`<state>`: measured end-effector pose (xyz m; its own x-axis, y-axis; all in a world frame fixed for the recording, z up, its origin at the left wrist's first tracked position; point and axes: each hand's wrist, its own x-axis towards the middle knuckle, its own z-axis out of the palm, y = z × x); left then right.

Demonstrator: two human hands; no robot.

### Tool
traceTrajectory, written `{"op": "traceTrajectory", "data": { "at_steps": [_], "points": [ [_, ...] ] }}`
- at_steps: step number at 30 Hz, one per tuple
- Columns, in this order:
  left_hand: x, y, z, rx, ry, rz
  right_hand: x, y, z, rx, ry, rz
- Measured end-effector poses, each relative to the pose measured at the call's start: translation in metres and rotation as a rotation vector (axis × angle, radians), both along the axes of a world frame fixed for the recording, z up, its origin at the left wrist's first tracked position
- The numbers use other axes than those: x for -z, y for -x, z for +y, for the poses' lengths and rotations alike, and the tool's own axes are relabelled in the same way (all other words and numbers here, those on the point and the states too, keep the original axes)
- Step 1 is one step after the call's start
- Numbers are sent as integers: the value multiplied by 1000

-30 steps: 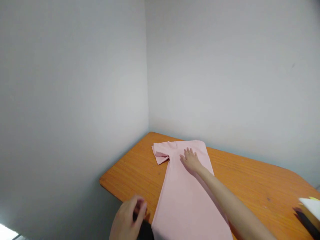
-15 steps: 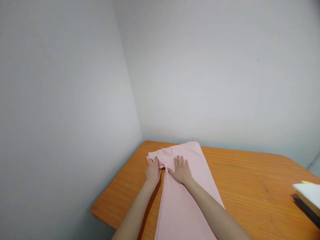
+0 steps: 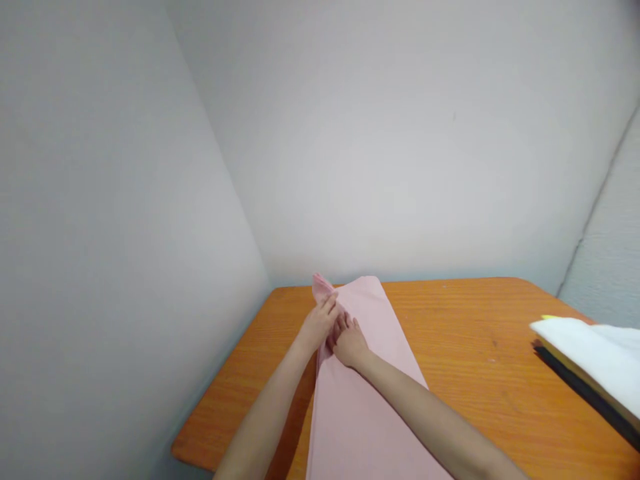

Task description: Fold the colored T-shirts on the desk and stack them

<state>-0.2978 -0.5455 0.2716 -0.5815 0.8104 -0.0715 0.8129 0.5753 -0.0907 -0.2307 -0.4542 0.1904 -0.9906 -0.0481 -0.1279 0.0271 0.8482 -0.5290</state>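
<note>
A pink shirt [image 3: 370, 413], folded lengthwise, runs along the wooden table from its far edge towards me. On its far left side, my left hand [image 3: 320, 323] is closed on the short sleeve, whose end [image 3: 321, 285] stands up off the tabletop beyond the fingers. Close beside it, my right hand [image 3: 350, 343] rests on the shirt near the base of the sleeve. Its fingers look apart and slightly bent, pressing the cloth, with the thumb side partly hidden in the folds.
Bare wood of the table [image 3: 460, 333] shows on both sides of the shirt. At the right edge lies a stack of folded cloth [image 3: 595, 353], white on top with yellow and black layers. Grey walls [image 3: 350, 167] meet in a corner behind the table.
My left hand has lifted the sleeve from lying flat and brought it rightward over the shirt. My right hand's fingers have bent slightly. The view has turned right, showing more of the stack.
</note>
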Motion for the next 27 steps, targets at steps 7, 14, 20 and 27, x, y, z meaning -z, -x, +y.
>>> {"op": "traceTrajectory", "data": {
  "at_steps": [7,14,20,27],
  "points": [
    [33,-5,-3,32,-76,-174,-10,-80,-2,-187,101,33],
    [64,-2,1,-64,49,-256,-18,-107,12,-281,194,44],
    [39,-17,4,-67,47,-250,-38,-155,42,-383,297,45],
    [-24,-146,-109,-345,-493,-216,-43,-292,124,-185,372,34]
  ]
}}
